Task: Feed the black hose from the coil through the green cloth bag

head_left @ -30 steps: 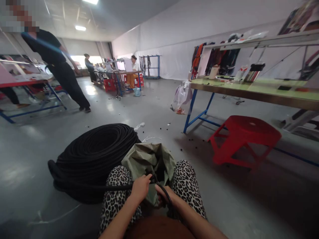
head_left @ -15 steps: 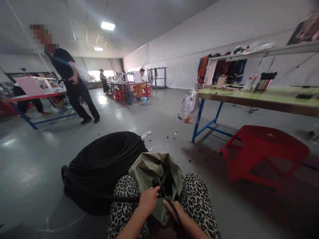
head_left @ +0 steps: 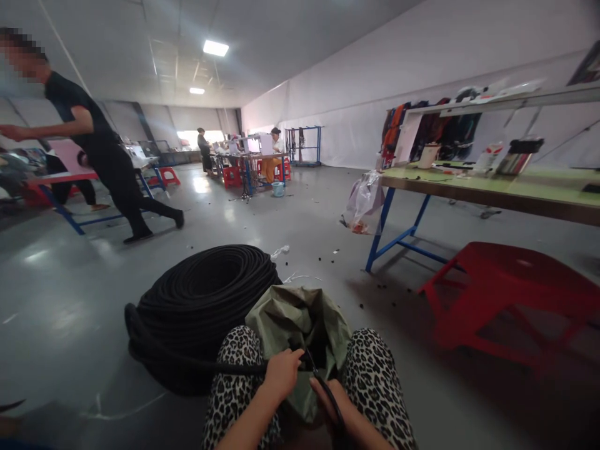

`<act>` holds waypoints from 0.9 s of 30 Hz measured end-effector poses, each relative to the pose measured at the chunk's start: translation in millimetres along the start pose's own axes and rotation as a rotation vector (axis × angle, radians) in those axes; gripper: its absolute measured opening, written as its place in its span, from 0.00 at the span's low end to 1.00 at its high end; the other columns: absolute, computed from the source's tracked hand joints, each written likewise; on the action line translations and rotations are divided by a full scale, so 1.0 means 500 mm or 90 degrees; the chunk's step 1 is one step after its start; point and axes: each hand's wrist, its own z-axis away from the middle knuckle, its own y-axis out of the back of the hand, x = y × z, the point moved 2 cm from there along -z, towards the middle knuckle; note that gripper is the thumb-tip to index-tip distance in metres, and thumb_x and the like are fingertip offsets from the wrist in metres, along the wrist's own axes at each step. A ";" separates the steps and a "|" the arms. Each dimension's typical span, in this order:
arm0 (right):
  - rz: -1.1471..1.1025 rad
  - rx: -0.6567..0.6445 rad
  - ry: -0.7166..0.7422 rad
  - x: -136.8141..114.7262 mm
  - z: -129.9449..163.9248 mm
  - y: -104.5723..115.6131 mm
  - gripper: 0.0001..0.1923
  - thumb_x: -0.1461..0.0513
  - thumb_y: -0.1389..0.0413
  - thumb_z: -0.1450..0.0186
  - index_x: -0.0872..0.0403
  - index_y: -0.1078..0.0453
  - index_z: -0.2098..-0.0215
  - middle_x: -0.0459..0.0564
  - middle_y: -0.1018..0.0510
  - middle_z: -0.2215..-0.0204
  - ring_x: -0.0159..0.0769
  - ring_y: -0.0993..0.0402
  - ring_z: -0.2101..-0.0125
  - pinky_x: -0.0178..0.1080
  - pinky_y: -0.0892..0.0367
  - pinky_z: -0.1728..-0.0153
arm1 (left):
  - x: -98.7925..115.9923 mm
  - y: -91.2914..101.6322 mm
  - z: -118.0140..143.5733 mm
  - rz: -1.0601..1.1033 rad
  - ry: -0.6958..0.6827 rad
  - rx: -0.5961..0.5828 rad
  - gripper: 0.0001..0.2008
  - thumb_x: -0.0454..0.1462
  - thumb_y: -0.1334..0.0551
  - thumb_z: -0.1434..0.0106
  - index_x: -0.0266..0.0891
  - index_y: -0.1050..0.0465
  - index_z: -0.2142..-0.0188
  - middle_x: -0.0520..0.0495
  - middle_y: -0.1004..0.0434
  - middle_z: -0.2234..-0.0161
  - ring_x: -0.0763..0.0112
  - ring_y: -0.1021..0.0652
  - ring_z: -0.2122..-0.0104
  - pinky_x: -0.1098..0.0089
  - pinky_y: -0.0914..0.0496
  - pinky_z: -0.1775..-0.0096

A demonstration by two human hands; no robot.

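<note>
1. While the person sits with a green bag (head_left: 295, 319) between the knees, the left hand (head_left: 281, 374) is clenched around a black hose (head_left: 234, 367) at the bag's mouth.
2. This hose runs out to 9 o'clock and joins the big coil (head_left: 206, 300), which lies on the floor (head_left: 70, 312) at 10 o'clock of the hands.
3. At 3 o'clock of the left hand, the right hand (head_left: 332, 403) grasps a dark tool (head_left: 323, 384); I cannot tell which kind.
4. I judge most work is left: the coil looks full.
5. At 2 o'clock stand a red stool (head_left: 510, 294) and a table (head_left: 492, 190).
</note>
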 end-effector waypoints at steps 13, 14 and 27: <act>0.070 0.008 -0.049 -0.037 0.020 -0.001 0.22 0.59 0.46 0.34 0.54 0.41 0.84 0.43 0.40 0.88 0.28 0.42 0.87 0.32 0.45 0.84 | -0.004 0.002 -0.006 -0.041 0.006 -0.028 0.22 0.36 0.51 0.32 0.49 0.32 0.42 0.44 0.22 0.51 0.66 0.22 0.52 0.67 0.32 0.51; 0.072 0.005 -0.045 -0.041 0.024 0.000 0.20 0.60 0.46 0.34 0.54 0.40 0.83 0.42 0.40 0.88 0.28 0.41 0.87 0.32 0.44 0.84 | -0.005 0.000 -0.008 -0.043 0.003 -0.028 0.22 0.37 0.51 0.32 0.49 0.32 0.42 0.44 0.22 0.50 0.66 0.22 0.51 0.67 0.32 0.51; -0.009 0.018 -0.127 -0.021 0.003 -0.001 0.21 0.57 0.44 0.34 0.54 0.42 0.82 0.38 0.43 0.90 0.25 0.47 0.91 0.30 0.46 0.87 | -0.019 -0.004 -0.019 -0.034 0.004 -0.003 0.22 0.36 0.52 0.31 0.46 0.33 0.41 0.43 0.23 0.50 0.66 0.23 0.51 0.67 0.32 0.51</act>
